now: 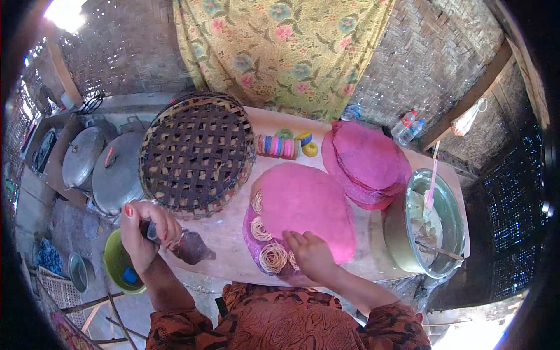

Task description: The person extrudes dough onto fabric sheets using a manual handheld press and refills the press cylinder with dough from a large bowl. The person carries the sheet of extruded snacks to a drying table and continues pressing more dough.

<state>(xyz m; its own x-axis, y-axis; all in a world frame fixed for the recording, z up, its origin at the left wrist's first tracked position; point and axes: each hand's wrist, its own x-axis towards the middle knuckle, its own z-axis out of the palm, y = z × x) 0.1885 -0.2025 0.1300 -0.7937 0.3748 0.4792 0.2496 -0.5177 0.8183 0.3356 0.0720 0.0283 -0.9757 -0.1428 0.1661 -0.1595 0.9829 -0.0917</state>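
My left grip (150, 226) clasps a dark-brown, translucent bottle (192, 247); whether my right grip (308, 254) pinches the round pink sheet (304, 201) on the counter (226, 236), I cannot tell. Pale coiled nests (273, 258) edge it; its top is bare, seemingly partway.

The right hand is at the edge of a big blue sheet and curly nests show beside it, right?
Almost: the big sheet is pink, not blue, as the head view shows. The right hand is at its edge, with curly nests beside it.

Curtain (283, 55) cropped, one coil (293, 261) (partly) hidden
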